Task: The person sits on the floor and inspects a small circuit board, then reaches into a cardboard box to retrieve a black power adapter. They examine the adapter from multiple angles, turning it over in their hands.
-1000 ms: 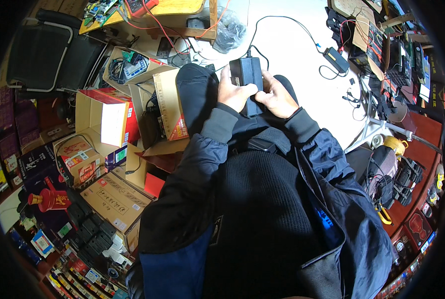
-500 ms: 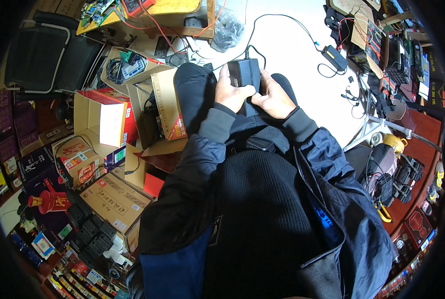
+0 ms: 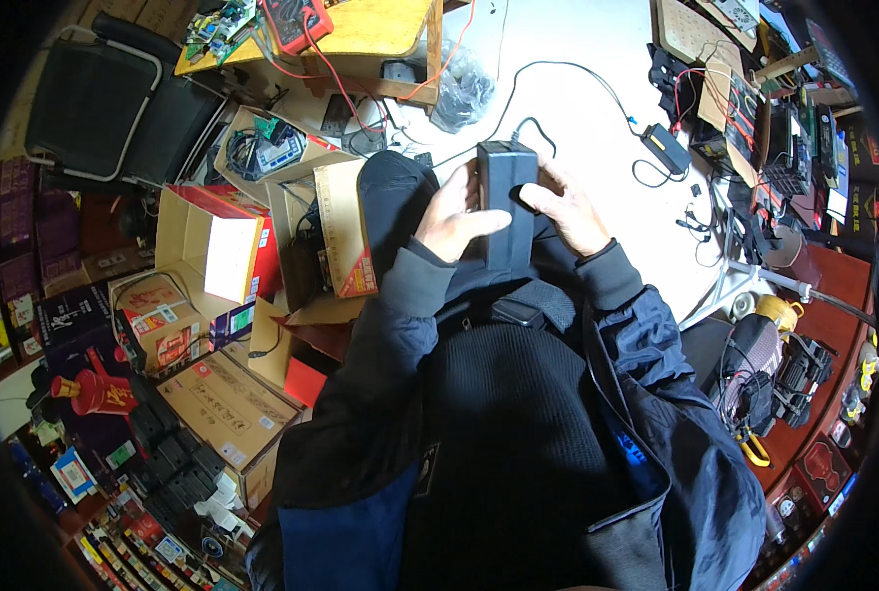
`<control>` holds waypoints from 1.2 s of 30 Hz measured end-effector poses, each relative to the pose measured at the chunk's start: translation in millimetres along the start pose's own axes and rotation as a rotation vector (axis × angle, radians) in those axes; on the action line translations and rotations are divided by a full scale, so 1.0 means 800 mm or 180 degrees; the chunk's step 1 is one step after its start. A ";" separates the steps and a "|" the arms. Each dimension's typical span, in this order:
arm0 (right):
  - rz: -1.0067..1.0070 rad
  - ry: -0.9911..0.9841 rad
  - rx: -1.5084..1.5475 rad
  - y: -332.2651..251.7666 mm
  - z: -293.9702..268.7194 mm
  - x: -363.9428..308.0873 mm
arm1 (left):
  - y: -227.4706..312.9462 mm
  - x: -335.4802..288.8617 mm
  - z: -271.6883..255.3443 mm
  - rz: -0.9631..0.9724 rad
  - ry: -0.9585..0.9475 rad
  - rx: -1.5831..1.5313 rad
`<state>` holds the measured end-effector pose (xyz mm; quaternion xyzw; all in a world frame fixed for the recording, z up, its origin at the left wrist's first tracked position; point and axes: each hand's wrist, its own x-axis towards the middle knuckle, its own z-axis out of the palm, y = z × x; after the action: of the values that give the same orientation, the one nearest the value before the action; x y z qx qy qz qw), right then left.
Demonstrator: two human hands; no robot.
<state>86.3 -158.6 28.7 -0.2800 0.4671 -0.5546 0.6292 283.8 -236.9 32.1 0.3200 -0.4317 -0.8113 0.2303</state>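
Between my two hands stands a long black power adapter [image 3: 504,182], held over my lap with its cabled end pointing away. Its left side is gripped by my left hand [image 3: 453,221], the thumb lying across the front face. On the other side my right hand [image 3: 574,213] closes round it, thumb pressed on the right edge. The fingers behind the adapter are partly hidden. A black cable [image 3: 530,122] leaves its far end and runs over the white floor. A second black adapter [image 3: 665,148] lies there, to the right.
Opened cardboard boxes [image 3: 235,241] crowd the left, near a black chair [image 3: 104,108]. A yellow table [image 3: 371,30] with a red multimeter [image 3: 297,22] stands at the far left. A clear plastic bag [image 3: 462,89] sits beside it. Cables and tools [image 3: 775,374] fill the right.
My hands have shifted their grip: the thumbs have slid apart, and more of the adapter's front face shows. The adapter sits slightly lower and further right in view.
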 end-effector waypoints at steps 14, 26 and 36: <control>-0.0459 -0.0408 -0.0547 -0.049 0.022 -0.018 | 0.031 -0.028 0.019 0.0197 -0.0122 0.0757; -0.0290 -0.0238 -0.0359 -0.041 0.024 -0.017 | 0.012 -0.019 0.010 0.0284 -0.0190 0.0616; -0.0346 -0.0139 -0.0469 -0.052 0.034 -0.021 | 0.007 -0.015 0.002 0.0369 -0.0164 0.0196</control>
<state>93.7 -156.7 80.4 -0.3624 0.4769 -0.5458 0.5860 291.7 -230.9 41.1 0.2804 -0.4800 -0.7909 0.2558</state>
